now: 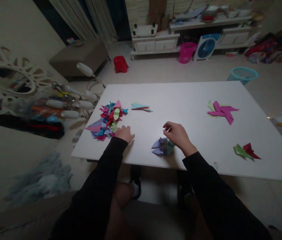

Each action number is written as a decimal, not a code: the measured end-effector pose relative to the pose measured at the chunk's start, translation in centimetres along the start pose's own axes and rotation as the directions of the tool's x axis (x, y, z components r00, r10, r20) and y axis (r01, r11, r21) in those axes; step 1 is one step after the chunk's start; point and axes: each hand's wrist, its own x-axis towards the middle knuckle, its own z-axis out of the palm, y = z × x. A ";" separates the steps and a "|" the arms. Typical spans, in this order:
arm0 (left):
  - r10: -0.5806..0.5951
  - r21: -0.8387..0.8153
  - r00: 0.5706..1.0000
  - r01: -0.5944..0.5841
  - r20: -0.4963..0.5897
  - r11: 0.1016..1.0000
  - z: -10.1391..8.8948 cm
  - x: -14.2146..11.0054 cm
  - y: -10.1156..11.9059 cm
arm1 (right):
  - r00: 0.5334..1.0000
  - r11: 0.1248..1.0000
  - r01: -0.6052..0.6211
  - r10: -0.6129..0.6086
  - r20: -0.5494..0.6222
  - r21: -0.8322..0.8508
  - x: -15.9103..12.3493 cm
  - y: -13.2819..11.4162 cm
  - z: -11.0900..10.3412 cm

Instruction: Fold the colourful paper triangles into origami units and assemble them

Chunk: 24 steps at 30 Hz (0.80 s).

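In the upper right of the frame, a pink basket point(188, 53) is set on the floor beside a fan point(207, 47); its contents cannot be made out. Farther right, a teal basket point(244, 79) is partly hidden by the white table point(181, 100). Bowls point(233, 13) are lined up on a shelf near the top edge. At centre left, a pile of folded paper point(110, 118) is touched at its lower right edge by the left hand point(125, 134), which is released, thumb spread. At lower centre, a purple and green folded paper point(160, 146) is partly covered by the right hand point(176, 134), held just above it, released, fingers loosely curled. At right, 2 more paper groups are laid: pink and green point(222, 111), green and red point(243, 151).
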 end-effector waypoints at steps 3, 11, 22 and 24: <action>-0.145 0.010 0.988 0.145 0.044 0.989 0.4 -0.2 -3.3 | 1.000 1.000 0.004 -0.004 0.014 -0.025 0.1 -0.5 0.5; 0.019 -0.064 0.987 -0.008 0.160 0.998 2.4 1.1 -6.6 | 0.994 0.994 0.015 -0.003 0.112 -0.107 0.1 -1.5 1.2; 0.124 -0.086 0.982 -0.113 0.141 0.990 1.4 0.9 -5.0 | 0.995 0.992 0.027 -0.015 0.098 -0.119 -0.2 -1.2 0.8; 0.200 -0.130 0.977 -0.190 0.071 0.973 0.7 0.0 -3.5 | 0.996 0.993 0.028 -0.018 0.087 -0.114 -0.4 -1.2 0.7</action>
